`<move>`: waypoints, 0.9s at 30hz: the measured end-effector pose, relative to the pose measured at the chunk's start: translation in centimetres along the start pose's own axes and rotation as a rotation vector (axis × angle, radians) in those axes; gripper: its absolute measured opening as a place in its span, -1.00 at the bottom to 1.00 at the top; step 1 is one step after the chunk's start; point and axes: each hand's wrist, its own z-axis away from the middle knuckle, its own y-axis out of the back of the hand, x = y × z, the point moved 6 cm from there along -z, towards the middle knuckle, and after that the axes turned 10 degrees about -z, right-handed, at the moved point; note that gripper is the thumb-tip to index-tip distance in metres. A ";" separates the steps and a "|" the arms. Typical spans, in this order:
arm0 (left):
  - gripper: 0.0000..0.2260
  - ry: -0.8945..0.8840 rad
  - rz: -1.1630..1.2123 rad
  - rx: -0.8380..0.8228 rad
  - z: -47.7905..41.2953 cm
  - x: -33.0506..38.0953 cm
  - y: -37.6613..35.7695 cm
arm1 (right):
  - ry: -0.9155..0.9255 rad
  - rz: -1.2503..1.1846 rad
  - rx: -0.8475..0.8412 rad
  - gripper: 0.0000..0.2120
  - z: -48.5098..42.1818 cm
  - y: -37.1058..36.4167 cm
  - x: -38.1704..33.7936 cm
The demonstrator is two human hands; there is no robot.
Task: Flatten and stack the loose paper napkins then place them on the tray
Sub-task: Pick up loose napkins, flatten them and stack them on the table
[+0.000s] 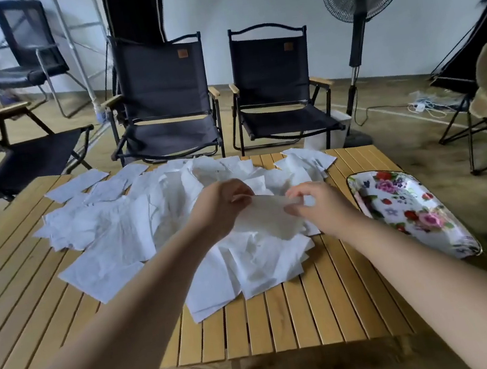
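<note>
One napkin point(264, 217) is held just above the heap of loose napkins point(136, 230), stretched between the two hands. The left hand point(223, 207) pinches its left edge and the right hand point(317, 205) pinches its right edge, so each grip is narrow and closed on the paper. The long axis of the held sheet runs from left to right, and its free part hangs toward the person. The heap lies directly under it and spreads mostly to the left over the slatted worktop point(286, 319); the sheets overlap in disorder and are not yet stacked. The tray point(413, 223) with the flower pattern lies to the right of the heap, at the worktop's right edge, so the right hand is the nearer one. I see nothing inside the tray. In my judgement, a finished stack must travel to the right.
</note>
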 end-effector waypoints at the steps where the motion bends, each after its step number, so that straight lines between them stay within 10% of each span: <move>1: -0.92 0.009 0.016 -0.009 0.7 0.0 0.2 | 0.000 0.006 0.008 -0.76 1.1 0.3 -0.4; 13: -0.95 0.283 0.198 -0.260 10.6 -4.5 -4.1 | -0.273 -0.191 -0.041 -0.86 10.2 -2.8 5.3; 27: -0.88 0.213 -0.136 -0.421 11.5 -6.6 -8.6 | -0.385 0.210 -0.049 -0.77 10.2 -4.9 9.7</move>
